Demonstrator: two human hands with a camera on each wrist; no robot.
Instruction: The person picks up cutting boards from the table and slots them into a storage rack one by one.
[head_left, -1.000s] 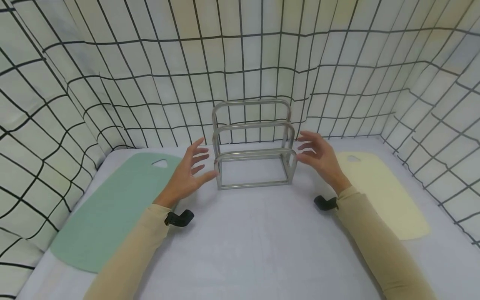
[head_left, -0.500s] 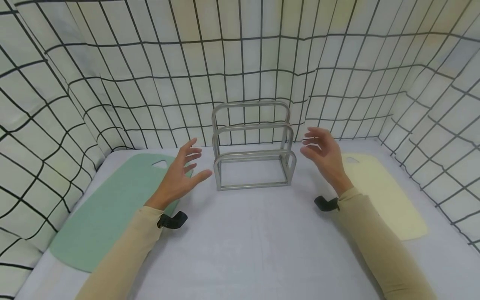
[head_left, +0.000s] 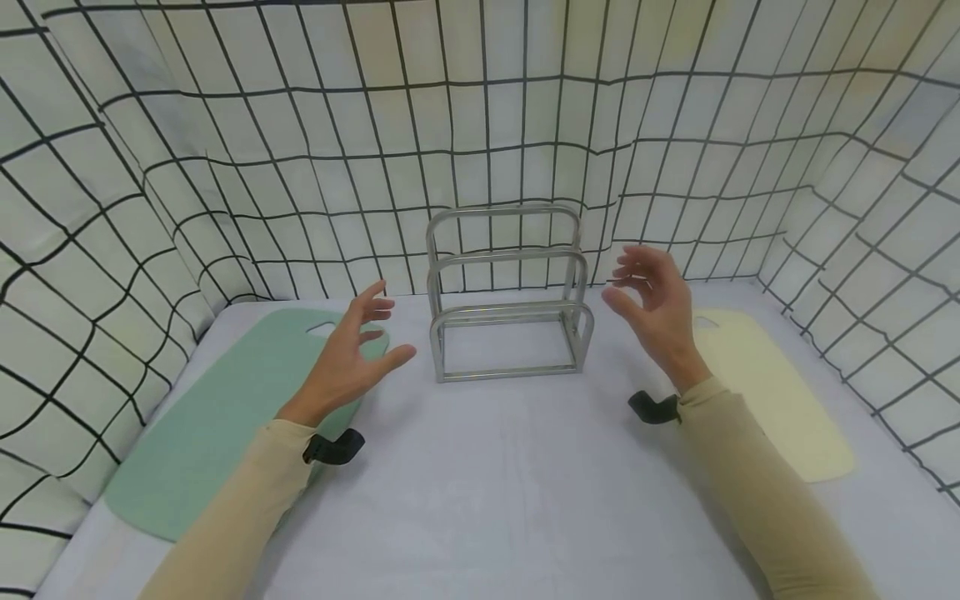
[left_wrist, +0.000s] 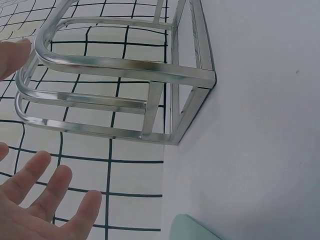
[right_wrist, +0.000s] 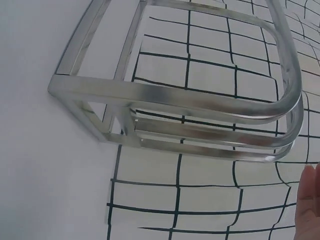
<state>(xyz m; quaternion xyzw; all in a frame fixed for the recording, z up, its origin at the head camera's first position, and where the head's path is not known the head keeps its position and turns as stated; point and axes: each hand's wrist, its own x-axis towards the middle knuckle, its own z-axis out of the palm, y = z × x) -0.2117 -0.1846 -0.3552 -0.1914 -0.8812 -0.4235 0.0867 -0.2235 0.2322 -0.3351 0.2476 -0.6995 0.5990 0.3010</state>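
Note:
A silver metal rack point(head_left: 510, 372) with three rounded upright loops, stepped from low in front to tall at the back, stands at the far middle of the table. To its left is my left hand point(head_left: 343, 365), fingers spread and relaxed, holding nothing; it overlaps the edge of a green cutting board point(head_left: 217, 425). On the rack's other side my right hand point(head_left: 656, 310) hovers with loosely bent fingers and nothing in them. A pale yellow cutting board point(head_left: 772, 392) lies flat beyond the right wrist, partly hidden by hand and sleeve. The left wrist view shows the rack point(left_wrist: 135, 70) apart from the fingertips.
A white cloth covers the table point(head_left: 495, 500). White fabric with a black grid point(head_left: 360, 125) rises behind the rack and along both sides. Each wrist carries a black camera mount, one on the left point(head_left: 335, 447) and one on the right point(head_left: 652, 408).
My left hand has moved left, away from the rack, and my right hand has drawn off to the right. The rack and both boards stay in place.

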